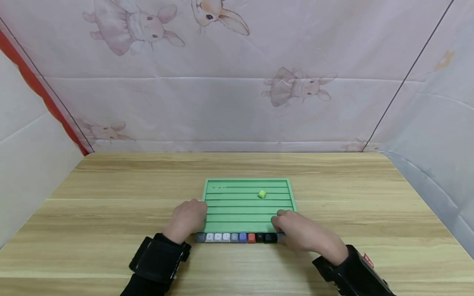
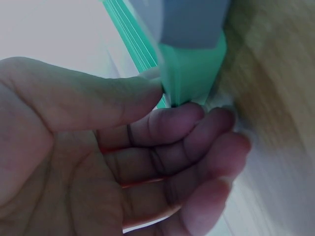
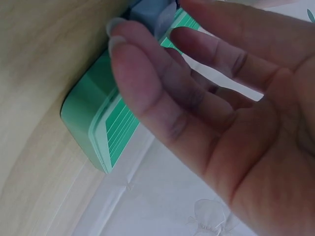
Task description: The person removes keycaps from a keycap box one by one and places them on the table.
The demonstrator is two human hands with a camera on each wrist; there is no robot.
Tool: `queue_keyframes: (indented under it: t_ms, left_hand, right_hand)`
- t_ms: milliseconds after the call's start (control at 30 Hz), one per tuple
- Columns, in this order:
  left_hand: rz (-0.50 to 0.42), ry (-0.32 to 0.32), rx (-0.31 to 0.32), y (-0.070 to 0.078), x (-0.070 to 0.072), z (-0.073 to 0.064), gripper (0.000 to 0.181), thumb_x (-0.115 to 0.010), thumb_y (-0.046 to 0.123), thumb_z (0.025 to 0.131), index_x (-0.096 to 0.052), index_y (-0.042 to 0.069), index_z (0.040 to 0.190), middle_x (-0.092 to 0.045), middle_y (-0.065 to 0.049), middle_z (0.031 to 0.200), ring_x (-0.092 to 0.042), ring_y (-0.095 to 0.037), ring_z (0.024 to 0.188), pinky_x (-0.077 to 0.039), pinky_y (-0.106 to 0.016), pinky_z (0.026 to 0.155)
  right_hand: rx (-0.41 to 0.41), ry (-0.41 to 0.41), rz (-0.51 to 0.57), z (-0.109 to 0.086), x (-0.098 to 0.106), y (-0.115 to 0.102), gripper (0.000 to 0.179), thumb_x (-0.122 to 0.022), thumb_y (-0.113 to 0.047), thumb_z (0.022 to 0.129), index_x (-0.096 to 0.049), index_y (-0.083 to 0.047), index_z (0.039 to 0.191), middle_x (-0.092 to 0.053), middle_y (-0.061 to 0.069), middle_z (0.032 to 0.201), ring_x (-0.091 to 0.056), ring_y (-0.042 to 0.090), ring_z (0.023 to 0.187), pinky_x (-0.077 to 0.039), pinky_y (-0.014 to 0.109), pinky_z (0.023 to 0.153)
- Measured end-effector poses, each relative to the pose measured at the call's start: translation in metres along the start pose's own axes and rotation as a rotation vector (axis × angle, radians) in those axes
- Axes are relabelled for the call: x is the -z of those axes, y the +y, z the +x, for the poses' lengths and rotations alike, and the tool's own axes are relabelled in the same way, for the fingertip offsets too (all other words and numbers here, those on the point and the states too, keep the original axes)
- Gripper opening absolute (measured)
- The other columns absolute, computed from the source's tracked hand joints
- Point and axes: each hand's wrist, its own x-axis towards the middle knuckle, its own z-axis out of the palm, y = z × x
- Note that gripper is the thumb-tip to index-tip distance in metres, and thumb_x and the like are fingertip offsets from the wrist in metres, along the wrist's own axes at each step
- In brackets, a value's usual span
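Note:
A green ridged tray (image 1: 248,209) lies on the table, with a row of keycaps (image 1: 242,237) in grey, white, blue, red and black along its near edge. One yellow-green keycap (image 1: 261,194) sits tilted on the tray. At the tray's left side, my left hand (image 1: 188,218) pinches the green edge; in the left wrist view, its thumb (image 2: 133,96) lies against the corner below a grey keycap (image 2: 189,22). My right hand (image 1: 301,232) is at the near right corner with bent fingers. A grey-blue keycap (image 3: 153,15) is beside those fingertips; their contact with it is partly hidden.
The wooden table (image 1: 92,213) extends to both sides of the tray and behind it. A pale rabbit-print cloth (image 1: 222,111) hangs at the table's far edge, with white cloth walls (image 1: 437,144) at the sides.

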Motion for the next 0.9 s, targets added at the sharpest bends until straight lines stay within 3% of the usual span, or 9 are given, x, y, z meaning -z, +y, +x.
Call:
queue_keyframes:
  t_ms: [900]
  left_hand:
    - [-0.007, -0.006, 0.002, -0.0007, -0.0003, -0.0003, 0.014, -0.054, -0.005, 0.079, -0.053, 0.004, 0.068, -0.048, -0.006, 0.060, -0.041, -0.017, 0.053, -0.035, -0.026, 0.045]
  right_hand:
    - [-0.015, 0.030, 0.009, 0.0041, 0.0072, 0.0018, 0.006, -0.063, -0.001, 0.077, -0.057, -0.004, 0.078, -0.050, 0.000, 0.073, -0.043, 0.013, 0.065, -0.044, 0.028, 0.057]
